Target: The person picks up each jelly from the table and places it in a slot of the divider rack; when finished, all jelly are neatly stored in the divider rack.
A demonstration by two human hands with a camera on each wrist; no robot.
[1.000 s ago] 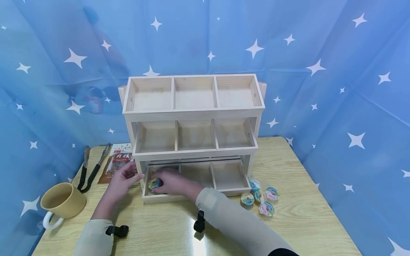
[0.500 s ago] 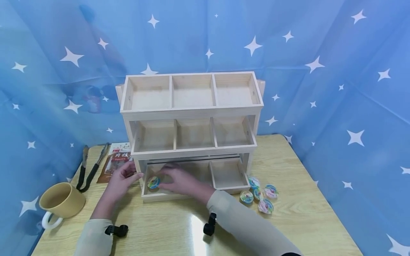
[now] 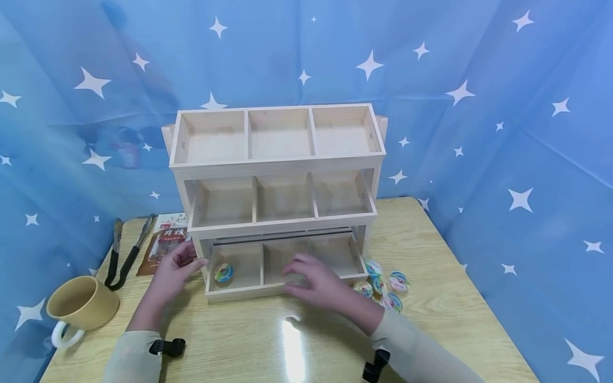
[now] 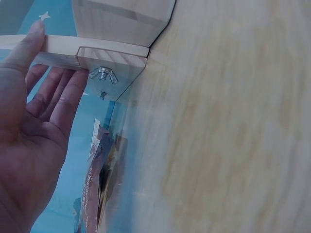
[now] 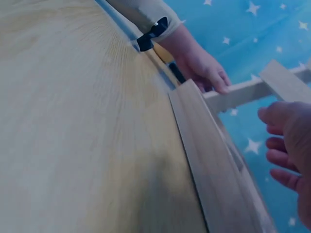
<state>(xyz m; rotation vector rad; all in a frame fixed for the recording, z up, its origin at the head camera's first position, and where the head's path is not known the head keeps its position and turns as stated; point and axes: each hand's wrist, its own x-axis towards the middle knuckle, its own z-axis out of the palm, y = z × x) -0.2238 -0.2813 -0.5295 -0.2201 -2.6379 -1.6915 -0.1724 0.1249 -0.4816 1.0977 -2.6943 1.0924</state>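
A pale wooden rack [image 3: 282,165] with three tiers of three compartments stands on the table. One round, colourful wrapped candy [image 3: 223,273] lies in the bottom tier's left compartment. My left hand [image 3: 168,276] holds the rack's lower left upright; in the left wrist view that hand [image 4: 41,111] has its thumb on one side of the wooden bar and its fingers on the other. My right hand [image 3: 323,283], holding nothing visible, is over the front of the bottom tier's middle compartment, fingers loosely bent. Several similar candies [image 3: 398,281] lie by the rack's lower right corner.
At the left stand a yellow mug [image 3: 85,304] with a white handle, black-handled tongs [image 3: 125,268] and a red-brown packet [image 3: 163,243]. A blue curtain [image 3: 479,138] with white stars surrounds the wooden table [image 3: 230,340] at the back and sides.
My right hand has let go of the candy in the bottom left compartment and moved right. My left hand stays at the upright. The head view has shifted slightly.
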